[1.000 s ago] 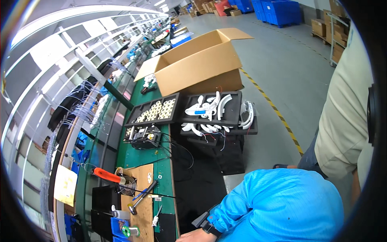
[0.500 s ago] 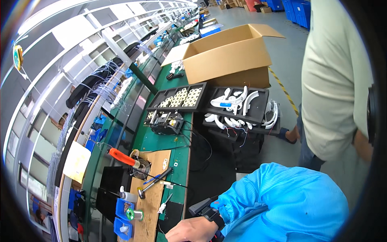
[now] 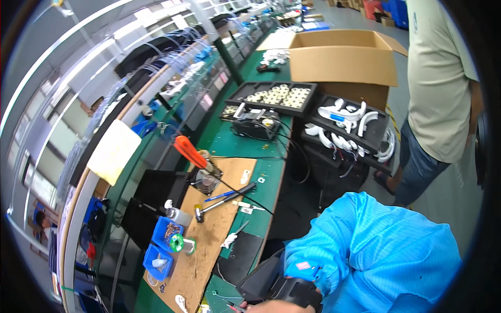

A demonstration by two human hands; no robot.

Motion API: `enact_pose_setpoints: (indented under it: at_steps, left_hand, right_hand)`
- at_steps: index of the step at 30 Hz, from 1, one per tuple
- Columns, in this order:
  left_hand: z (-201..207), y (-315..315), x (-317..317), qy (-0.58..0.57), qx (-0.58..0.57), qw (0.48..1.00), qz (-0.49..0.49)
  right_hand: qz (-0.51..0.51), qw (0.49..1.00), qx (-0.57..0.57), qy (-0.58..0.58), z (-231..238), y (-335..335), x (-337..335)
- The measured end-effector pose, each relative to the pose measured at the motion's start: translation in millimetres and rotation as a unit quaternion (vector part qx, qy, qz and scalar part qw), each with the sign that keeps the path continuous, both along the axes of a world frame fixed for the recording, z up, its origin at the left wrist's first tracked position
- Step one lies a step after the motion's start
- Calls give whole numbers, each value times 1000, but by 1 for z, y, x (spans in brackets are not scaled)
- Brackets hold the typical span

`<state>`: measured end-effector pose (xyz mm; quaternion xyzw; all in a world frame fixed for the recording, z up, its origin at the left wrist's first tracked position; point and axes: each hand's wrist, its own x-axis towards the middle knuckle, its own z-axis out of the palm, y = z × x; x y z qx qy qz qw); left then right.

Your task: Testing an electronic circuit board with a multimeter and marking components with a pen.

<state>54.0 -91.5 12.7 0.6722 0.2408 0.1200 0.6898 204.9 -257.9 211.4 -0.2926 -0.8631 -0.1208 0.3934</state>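
Note:
My right hand [image 3: 282,307] is at the lower edge, its blue sleeve [image 3: 365,245] coming in from the right and a black band [image 3: 302,293] around the wrist. Most of the hand is cut off by the frame. Its fingers look closed around a thin dark and reddish piece [image 3: 235,307] too small to name. A black object [image 3: 261,280] lies beside the wrist. Near the hand are a dark mat [image 3: 241,258] and a white piece with a thin tip [image 3: 229,240]. My left hand is out of view.
On the wooden board [image 3: 209,250] are a hammer [image 3: 224,202], solder spool [image 3: 188,245], blue bins [image 3: 166,232] and small fan [image 3: 206,182]. An orange-handled soldering iron [image 3: 190,151] stands behind. Farther off are parts trays [image 3: 271,99] and a cardboard box [image 3: 342,65]. A person [image 3: 438,88] stands at right.
The view has shifted, so the bench and trays appear farther right. My right hand sits lower in the picture and shows less. The person at right shows more of the legs.

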Motion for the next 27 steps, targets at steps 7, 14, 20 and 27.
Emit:
enact_pose_setpoints:
  at_steps: [7,14,20,27]
  left_hand:
    - [-1,16,-10,-37,105,992,53]
    - [-2,31,-25,-88,-57,988,117]
    - [10,1,-2,-177,-37,982,53]
    - [-27,26,-23,-183,163,969,32]
  right_hand:
    - [-16,986,113,120,-10,18,5]
    - [-239,825,-371,353,-178,24,-4]
    - [-185,811,-420,362,-259,46,-54]
    - [-123,628,-563,523,-229,54,-50]
